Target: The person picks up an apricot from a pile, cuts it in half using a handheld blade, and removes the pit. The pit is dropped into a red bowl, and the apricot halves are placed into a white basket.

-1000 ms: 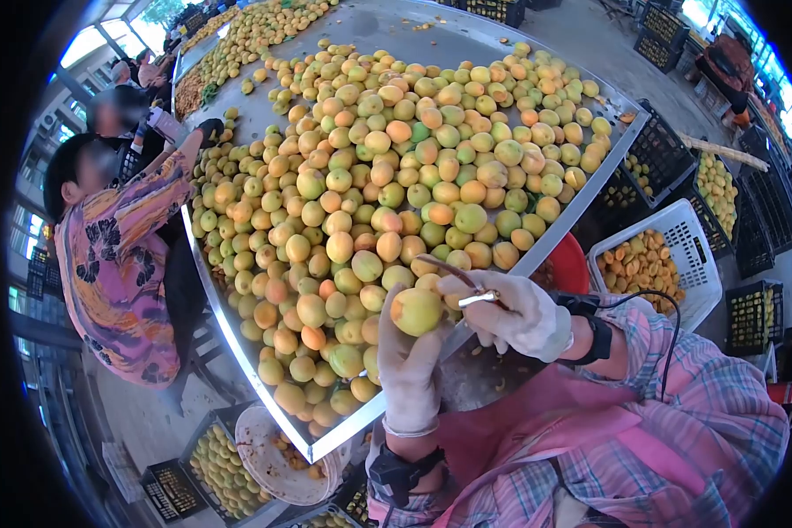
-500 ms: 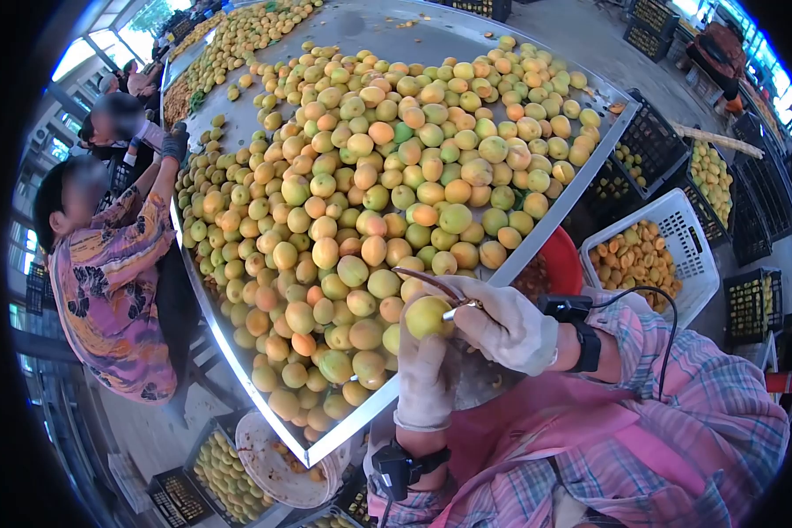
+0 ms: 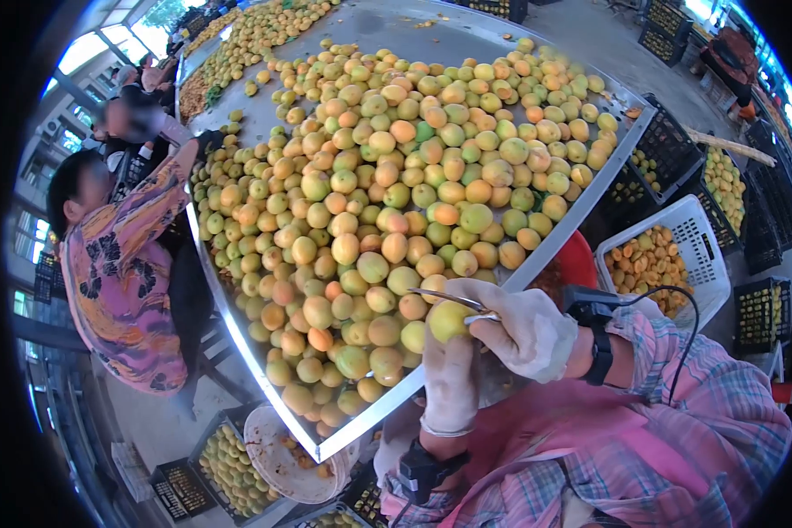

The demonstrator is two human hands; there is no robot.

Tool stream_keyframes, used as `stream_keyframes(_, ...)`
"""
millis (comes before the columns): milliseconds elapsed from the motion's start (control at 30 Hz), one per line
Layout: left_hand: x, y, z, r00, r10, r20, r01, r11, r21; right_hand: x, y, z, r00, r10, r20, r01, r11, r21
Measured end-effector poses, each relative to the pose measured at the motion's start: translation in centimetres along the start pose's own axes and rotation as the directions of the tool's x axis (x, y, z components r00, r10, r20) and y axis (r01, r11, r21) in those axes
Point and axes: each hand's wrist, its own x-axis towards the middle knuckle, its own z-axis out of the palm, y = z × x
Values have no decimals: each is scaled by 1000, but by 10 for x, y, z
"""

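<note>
- Filling most of the view: metal desk (image 3: pixel 475 40) with a raised rim, loaded with a fruit heap (image 3: pixel 396 202) in yellow, orange and green. Far end is bare metal.
- Co-worker (image 3: pixel 119 273) in a patterned pink shirt sits at the desk's left edge, one arm stretched up along the rim. More people sit behind, too small to detail.
- Black crates (image 3: pixel 669 150) stand on the floor past the desk's right edge, some holding fruit.
- White basket (image 3: pixel 700 238) sits right of the desk, with cut fruit halves (image 3: pixel 647 264) inside.
- Red basin (image 3: pixel 576 260) is between the desk rim and the white basket, partly hidden by the right arm.
- White bucket (image 3: pixel 277 453) is on the floor below the desk's near corner, with a few pieces inside.
- Left hand (image 3: pixel 449 378), in a white glove, comes up from below just off the near rim. Its grip is clamped on one apricot (image 3: pixel 449 319), fingers cupped under it.
- Right hand (image 3: pixel 524 330), in a white glove, is beside the apricot. Its grip is closed on a knife (image 3: pixel 444 297), handle buried in the fist.
- Black wrist strap (image 3: pixel 600 352) with a cable sits on the right forearm.
- The apricot is yellow-green, held over the desk's near edge and touching both gloves.
- The knife blade is thin, lies across the top of the apricot and points left.
</note>
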Motion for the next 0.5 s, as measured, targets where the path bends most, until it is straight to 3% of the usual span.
stream_keyframes(33,-1,5,2,1000,9,-4,-9,1000,6,-1,0,0,996,-81,-49,76,993,-88)
stream_keyframes(100,-5,11,5,1000,-4,-19,6,997,80,-2,2,3,997,-76,-28,74,993,-94)
stream_keyframes(167,-7,-1,2,999,38,-26,-38,999,-10,-1,1,4,994,-102,-39,97,989,-111)
stream_keyframes(300,-9,-1,8,998,-5,-60,-4,990,-144,-1,-1,4,999,-36,22,38,997,-64)
stream_keyframes(400,-11,-8,-1,997,-55,-53,53,998,-36,-1,1,6,998,-4,68,9,997,-79)
stream_keyframes(500,-14,-7,2,991,-92,-99,83,993,-87,-1,4,6,994,22,103,-13,996,-86)
